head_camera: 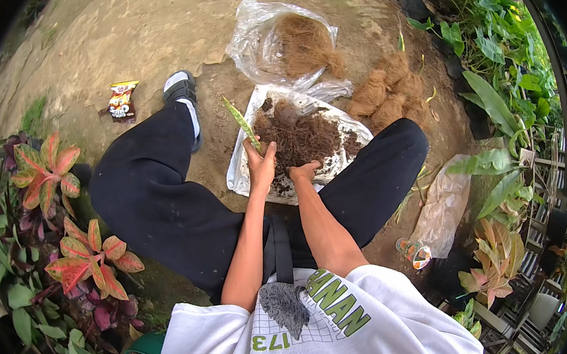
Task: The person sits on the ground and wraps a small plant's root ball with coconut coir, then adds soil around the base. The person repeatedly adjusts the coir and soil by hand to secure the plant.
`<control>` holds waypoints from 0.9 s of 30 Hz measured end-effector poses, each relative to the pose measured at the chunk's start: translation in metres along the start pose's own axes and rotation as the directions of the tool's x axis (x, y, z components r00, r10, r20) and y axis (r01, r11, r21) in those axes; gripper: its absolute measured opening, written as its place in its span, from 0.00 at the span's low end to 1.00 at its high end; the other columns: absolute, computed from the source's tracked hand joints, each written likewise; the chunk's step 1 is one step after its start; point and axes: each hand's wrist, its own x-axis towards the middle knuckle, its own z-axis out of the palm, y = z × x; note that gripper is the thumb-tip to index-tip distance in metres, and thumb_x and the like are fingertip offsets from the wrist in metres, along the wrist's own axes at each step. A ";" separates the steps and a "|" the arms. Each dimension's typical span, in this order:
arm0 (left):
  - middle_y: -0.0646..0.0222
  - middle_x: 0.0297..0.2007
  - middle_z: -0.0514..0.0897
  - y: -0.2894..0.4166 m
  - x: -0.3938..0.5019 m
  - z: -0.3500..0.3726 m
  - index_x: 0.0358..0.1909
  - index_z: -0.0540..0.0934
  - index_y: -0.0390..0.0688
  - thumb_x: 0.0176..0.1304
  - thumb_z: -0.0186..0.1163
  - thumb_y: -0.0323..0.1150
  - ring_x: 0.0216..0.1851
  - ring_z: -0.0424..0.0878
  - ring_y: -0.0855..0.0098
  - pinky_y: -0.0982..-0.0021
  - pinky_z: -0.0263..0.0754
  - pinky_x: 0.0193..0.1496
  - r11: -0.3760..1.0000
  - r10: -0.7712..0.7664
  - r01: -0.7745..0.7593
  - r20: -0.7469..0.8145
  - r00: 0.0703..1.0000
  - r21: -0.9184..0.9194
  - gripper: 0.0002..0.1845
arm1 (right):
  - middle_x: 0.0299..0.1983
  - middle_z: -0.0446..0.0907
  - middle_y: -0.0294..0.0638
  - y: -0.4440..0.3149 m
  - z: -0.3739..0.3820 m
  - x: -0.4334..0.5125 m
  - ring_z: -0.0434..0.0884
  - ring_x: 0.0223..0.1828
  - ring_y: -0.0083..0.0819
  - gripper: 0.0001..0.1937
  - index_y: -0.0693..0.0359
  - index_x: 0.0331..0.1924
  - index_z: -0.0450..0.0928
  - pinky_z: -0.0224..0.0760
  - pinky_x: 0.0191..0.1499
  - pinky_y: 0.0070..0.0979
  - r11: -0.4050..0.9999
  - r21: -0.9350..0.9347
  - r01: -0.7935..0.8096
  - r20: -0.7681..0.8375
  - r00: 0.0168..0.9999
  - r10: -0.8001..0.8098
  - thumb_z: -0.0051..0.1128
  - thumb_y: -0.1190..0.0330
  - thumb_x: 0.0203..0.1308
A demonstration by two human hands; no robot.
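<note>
My left hand [260, 166] grips the base of a long variegated green leaf cutting [239, 117], which leans up and to the left. My right hand [304, 171] rests at the near edge of a heap of dark, fibrous potting mix [305, 136], its fingertips partly sunk in the mix; whether they grasp any is unclear. The heap lies on an opened white plastic sack [236, 168] between my legs. Beyond the sack, a clear plastic bag [255, 39] holds loose brown coconut fibre [303, 39].
Bundles of coconut fibre [388, 90] lie right of the sack. A snack packet [122, 103] is on the ground at left. A crumpled plastic bag [442, 207] and a clear cup [414, 252] lie at right. Red-leaved plants [47, 171] stand left; green plants [493, 100] line the right.
</note>
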 end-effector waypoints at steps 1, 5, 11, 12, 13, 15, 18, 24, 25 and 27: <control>0.74 0.27 0.69 -0.002 0.000 -0.001 0.56 0.59 0.47 0.66 0.61 0.31 0.22 0.67 0.80 0.74 0.63 0.24 1.000 -0.026 0.026 0.005 1.000 -0.001 0.23 | 0.52 0.74 0.53 0.002 0.002 0.003 0.79 0.50 0.45 0.45 0.47 0.66 0.48 0.76 0.51 0.42 1.000 0.017 -0.015 0.009 1.000 0.015 0.73 0.71 0.50; 0.74 0.27 0.64 -0.012 0.004 -0.006 0.53 0.53 0.46 0.67 0.58 0.29 0.22 0.61 0.80 0.71 0.58 0.22 0.997 -0.060 0.063 0.051 0.997 -0.055 0.23 | 0.49 0.77 0.52 0.008 0.014 0.017 0.81 0.46 0.43 0.49 0.42 0.67 0.44 0.76 0.44 0.40 1.000 0.000 0.026 -0.014 1.000 -0.026 0.74 0.72 0.48; 0.71 0.29 0.66 -0.010 0.004 -0.008 0.53 0.53 0.45 0.67 0.58 0.31 0.22 0.63 0.79 0.72 0.60 0.22 0.996 -0.073 0.074 0.008 0.997 -0.041 0.23 | 0.46 0.78 0.53 0.013 0.024 0.025 0.81 0.42 0.42 0.50 0.40 0.68 0.43 0.74 0.40 0.37 0.989 0.033 0.143 -0.005 0.990 -0.143 0.73 0.74 0.49; 0.70 0.30 0.67 -0.008 0.003 -0.008 0.54 0.54 0.44 0.67 0.59 0.31 0.23 0.64 0.78 0.73 0.62 0.23 0.997 -0.026 0.027 0.008 1.000 -0.067 0.24 | 0.45 0.79 0.52 0.012 0.020 0.023 0.82 0.41 0.42 0.49 0.41 0.68 0.44 0.74 0.40 0.37 0.984 0.067 0.164 0.010 0.986 -0.165 0.72 0.74 0.50; 0.70 0.32 0.68 -0.006 0.002 -0.008 0.56 0.55 0.44 0.67 0.59 0.31 0.24 0.66 0.78 0.73 0.64 0.25 0.996 -0.034 0.033 -0.005 0.999 -0.083 0.25 | 0.44 0.80 0.52 0.011 0.013 0.019 0.82 0.41 0.41 0.47 0.42 0.68 0.46 0.75 0.39 0.37 0.978 0.101 0.185 0.024 0.982 -0.188 0.71 0.75 0.50; 0.69 0.34 0.70 -0.004 0.002 -0.008 0.58 0.58 0.43 0.66 0.60 0.32 0.27 0.69 0.77 0.73 0.67 0.28 0.987 -0.052 0.048 -0.022 0.998 -0.154 0.25 | 0.43 0.82 0.51 0.006 -0.004 0.009 0.82 0.40 0.37 0.42 0.45 0.66 0.52 0.76 0.39 0.34 0.933 0.084 0.351 0.112 0.927 -0.359 0.70 0.76 0.51; 0.69 0.37 0.72 -0.008 0.006 -0.009 0.56 0.65 0.43 0.67 0.61 0.33 0.33 0.73 0.76 0.71 0.70 0.37 0.948 -0.088 0.079 -0.014 0.996 -0.307 0.21 | 0.43 0.82 0.51 -0.002 -0.032 -0.016 0.82 0.39 0.29 0.35 0.50 0.62 0.60 0.76 0.38 0.28 0.847 0.267 0.460 0.272 0.807 -0.524 0.68 0.78 0.51; 0.72 0.38 0.72 -0.022 0.013 -0.011 0.49 0.72 0.44 0.68 0.58 0.38 0.35 0.74 0.75 0.72 0.69 0.44 0.939 -0.111 0.100 -0.016 0.994 -0.328 0.14 | 0.40 0.78 0.44 -0.027 -0.078 -0.067 0.80 0.39 0.27 0.32 0.53 0.60 0.63 0.77 0.42 0.24 0.625 0.558 0.546 0.339 0.537 -0.772 0.64 0.84 0.53; 0.71 0.38 0.73 -0.022 0.014 -0.011 0.49 0.73 0.46 0.69 0.58 0.42 0.37 0.74 0.74 0.68 0.68 0.47 0.927 -0.149 0.131 -0.025 0.989 -0.352 0.14 | 0.41 0.78 0.43 -0.029 -0.083 -0.075 0.80 0.39 0.26 0.32 0.53 0.60 0.64 0.76 0.43 0.23 0.594 0.566 0.571 0.362 0.474 -0.802 0.65 0.84 0.52; 0.71 0.40 0.75 -0.020 0.013 -0.012 0.47 0.74 0.49 0.69 0.57 0.50 0.41 0.75 0.72 0.62 0.66 0.54 0.894 -0.251 0.229 -0.006 0.968 -0.386 0.16 | 0.42 0.77 0.40 -0.032 -0.090 -0.089 0.80 0.40 0.24 0.33 0.52 0.61 0.65 0.76 0.44 0.22 0.525 0.589 0.615 0.399 0.344 -0.850 0.65 0.84 0.52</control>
